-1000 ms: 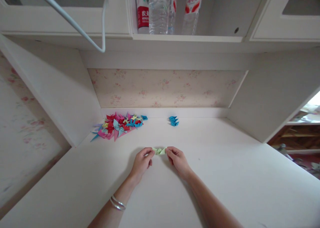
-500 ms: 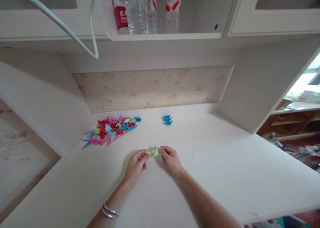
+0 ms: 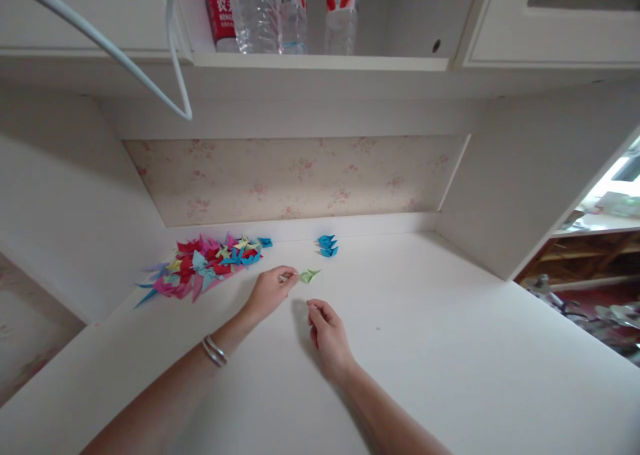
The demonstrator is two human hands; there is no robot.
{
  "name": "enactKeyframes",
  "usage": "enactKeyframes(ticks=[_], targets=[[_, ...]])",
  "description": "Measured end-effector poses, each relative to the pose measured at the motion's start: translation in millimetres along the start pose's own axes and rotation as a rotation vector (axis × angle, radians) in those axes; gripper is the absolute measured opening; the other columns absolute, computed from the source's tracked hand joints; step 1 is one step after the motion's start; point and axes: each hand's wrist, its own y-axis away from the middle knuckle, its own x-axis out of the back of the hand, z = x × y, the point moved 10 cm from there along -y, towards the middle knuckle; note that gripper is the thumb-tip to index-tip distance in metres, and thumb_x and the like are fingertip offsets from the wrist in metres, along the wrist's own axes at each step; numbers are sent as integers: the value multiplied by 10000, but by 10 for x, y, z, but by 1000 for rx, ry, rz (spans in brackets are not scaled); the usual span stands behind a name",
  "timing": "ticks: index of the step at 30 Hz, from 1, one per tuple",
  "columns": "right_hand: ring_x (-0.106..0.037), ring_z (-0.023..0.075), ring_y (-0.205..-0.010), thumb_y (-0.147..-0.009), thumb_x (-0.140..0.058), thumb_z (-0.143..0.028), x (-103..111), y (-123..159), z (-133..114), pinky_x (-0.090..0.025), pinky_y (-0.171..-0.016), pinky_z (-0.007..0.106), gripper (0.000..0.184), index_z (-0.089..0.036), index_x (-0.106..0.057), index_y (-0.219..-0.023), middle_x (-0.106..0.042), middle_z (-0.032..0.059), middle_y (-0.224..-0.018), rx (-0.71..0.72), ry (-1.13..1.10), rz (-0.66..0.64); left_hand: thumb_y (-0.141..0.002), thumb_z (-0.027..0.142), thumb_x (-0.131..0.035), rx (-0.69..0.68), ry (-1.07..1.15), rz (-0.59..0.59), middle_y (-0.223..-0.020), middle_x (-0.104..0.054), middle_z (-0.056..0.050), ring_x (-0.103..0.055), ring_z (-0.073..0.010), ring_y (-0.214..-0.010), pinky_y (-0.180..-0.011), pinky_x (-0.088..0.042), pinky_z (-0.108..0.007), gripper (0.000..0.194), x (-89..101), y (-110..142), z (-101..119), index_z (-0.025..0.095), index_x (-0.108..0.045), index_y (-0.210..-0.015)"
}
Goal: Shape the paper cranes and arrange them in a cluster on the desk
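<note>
Between the fingertips of my left hand (image 3: pixel 273 290) is a light green origami crane (image 3: pixel 309 276), pinched at its left end and pointing right. My right hand (image 3: pixel 329 335) is apart from it, lower and nearer to me, with its fingers curled and thumb against the fingertips; nothing shows in them. Beyond the green crane, two or so blue paper cranes (image 3: pixel 327 246) sit together near the back edge. To the left of my left hand lies a heap of colourful folded paper cranes (image 3: pixel 200 267), in pink, red, blue, yellow and purple.
The white desktop (image 3: pixel 425 348) is closed in by a left panel (image 3: pixel 85 195) and a right panel (image 3: pixel 520 142). Overhead, a shelf (image 3: pixel 320 62) holds several plastic bottles (image 3: pixel 257 15). A white bent tube (image 3: pixel 115 48) hangs at upper left.
My right hand has let go of the green crane and drawn back slightly toward me. My left hand has carried the crane farther away, toward the blue cranes. The view has shifted a little.
</note>
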Motion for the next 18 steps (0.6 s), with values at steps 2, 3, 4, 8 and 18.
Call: enactKeyframes(ticks=[2,3,4,8,18], targets=[[-317,63,-427,-744,-608,-513,-27,-5,65,-209,-405,210,372,-185,-614,-919,-460,-62,-604,-33,2,-34,-798,382,-550,-80,-79,5,-890,-723,-41,-639,-148,-688,-647,-489,-229,279,-76,-247,143,174,-710,-894],[-314,65,-435,-757,-599,-502,-39,-9,89,-212,-412,211,348,-188,-612,-907,-450,-64,-603,-39,9,-50,-802,366,-550,-117,-123,10,-911,-724,-42,-647,-159,-762,-711,-491,-233,264,-127,-367,211,179,-719,-881],[-313,68,-445,-772,-588,-489,-50,-12,109,-215,-420,211,324,-191,-610,-898,-439,-66,-602,-39,21,-66,-809,355,-544,-142,-163,13,-934,-725,-41,-649,-165,-817,-759,-486,-235,259,-186,-484,265,184,-727,-875],[-320,82,-492,-828,-541,-444,-85,-17,147,-229,-452,215,267,-189,-609,-875,-414,-58,-607,-21,95,-116,-843,341,-500,-139,-229,-19,-981,-729,-19,-662,-160,-820,-776,-485,-226,286,-518,-917,328,202,-732,-936],[-395,119,-597,-878,-485,-435,-189,-23,95,-280,-526,232,307,-169,-634,-845,-468,-15,-635,65,312,-186,-786,249,-551,-41,-324,-9,-887,-741,-23,-662,-164,-838,-737,-475,-216,195,-1133,-1831,103,228,-718,-883]])
